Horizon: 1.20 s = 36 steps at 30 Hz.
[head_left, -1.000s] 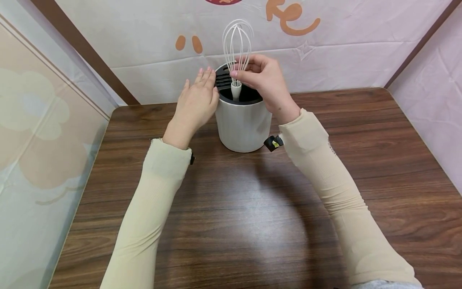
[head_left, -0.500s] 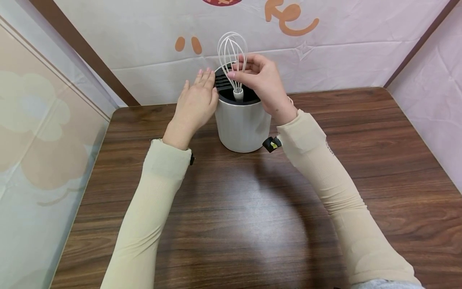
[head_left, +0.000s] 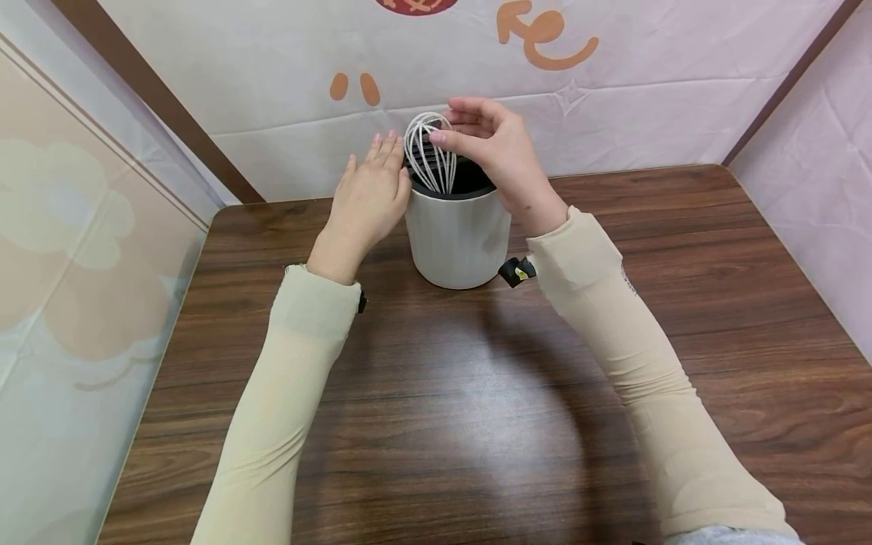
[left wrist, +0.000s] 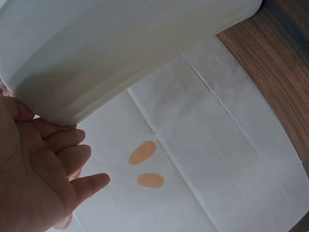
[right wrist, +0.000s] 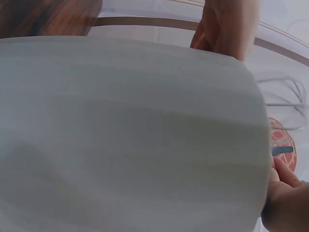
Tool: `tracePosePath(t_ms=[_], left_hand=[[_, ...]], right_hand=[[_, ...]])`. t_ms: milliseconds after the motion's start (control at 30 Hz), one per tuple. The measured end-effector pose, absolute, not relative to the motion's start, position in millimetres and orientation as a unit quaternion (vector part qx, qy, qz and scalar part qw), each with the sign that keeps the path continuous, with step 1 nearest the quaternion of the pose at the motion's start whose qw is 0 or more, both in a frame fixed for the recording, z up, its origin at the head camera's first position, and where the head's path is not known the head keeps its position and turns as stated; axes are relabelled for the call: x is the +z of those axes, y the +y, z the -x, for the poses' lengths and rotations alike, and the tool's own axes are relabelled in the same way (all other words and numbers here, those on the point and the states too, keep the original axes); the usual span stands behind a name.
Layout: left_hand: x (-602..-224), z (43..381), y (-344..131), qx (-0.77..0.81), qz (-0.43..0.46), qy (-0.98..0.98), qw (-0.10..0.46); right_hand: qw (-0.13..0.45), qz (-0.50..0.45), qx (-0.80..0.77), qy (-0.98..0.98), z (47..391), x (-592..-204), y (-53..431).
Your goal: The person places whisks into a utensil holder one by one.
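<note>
Two bare hands at a utensil holder (head_left: 459, 238) on a wood-grain table (head_left: 463, 393), seen from the head and from each wrist. The white holder stands upright near the table's far edge, its wide base flat on the wood, which presumably lets it bear a tall utensil without tipping. A black insert (head_left: 470, 195) lines its mouth, with slots toward the far left and a wider dark opening toward the near right.

The whisk (head_left: 429, 155) sits in the holder, its wire loops up and leaning left; its handle is hidden below the rim, so the walls appear to bear its weight.

The left hand (head_left: 371, 189) lies at the holder's left side, fingers extended, the middle three close together, the little finger and thumb apart from them. The left wrist view shows fingertips touching the wall near the rim, probably to steady the vessel; nothing is gripped.

The right hand (head_left: 507, 159) hovers over the right side of the mouth, fingers loosely bent and parted from the thumb, pinching nothing. Its thumb tip overlaps the wires in the head view; whether it touches them cannot be told. The right wrist view shows the loops apart from this hand, which suggests the whisk stands unaided.
</note>
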<state>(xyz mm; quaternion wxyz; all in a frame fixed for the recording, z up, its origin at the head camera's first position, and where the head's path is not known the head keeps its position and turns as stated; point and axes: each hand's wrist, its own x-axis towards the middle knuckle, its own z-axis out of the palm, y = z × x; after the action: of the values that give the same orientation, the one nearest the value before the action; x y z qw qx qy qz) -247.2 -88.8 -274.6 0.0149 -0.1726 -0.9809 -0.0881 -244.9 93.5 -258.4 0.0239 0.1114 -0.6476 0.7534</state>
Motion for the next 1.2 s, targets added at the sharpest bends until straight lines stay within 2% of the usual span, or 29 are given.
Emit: tracePosePath(t_ms=[133,667,1200], left_hand=[[-274,248,-90,-0.087,0.174,-0.981,0.017],[-275,247,-94,-0.097,0.170,-0.980,0.023],[-274,246,-96,-0.099,0.169,-0.980,0.020]], right_hand=[[0.029,-0.115,0.758,-0.641,246,-259,99],[-0.034,-0.075,0.850,-0.520,241,-253,127],[-0.032,-0.045,0.875,-0.482,240,-261,162]])
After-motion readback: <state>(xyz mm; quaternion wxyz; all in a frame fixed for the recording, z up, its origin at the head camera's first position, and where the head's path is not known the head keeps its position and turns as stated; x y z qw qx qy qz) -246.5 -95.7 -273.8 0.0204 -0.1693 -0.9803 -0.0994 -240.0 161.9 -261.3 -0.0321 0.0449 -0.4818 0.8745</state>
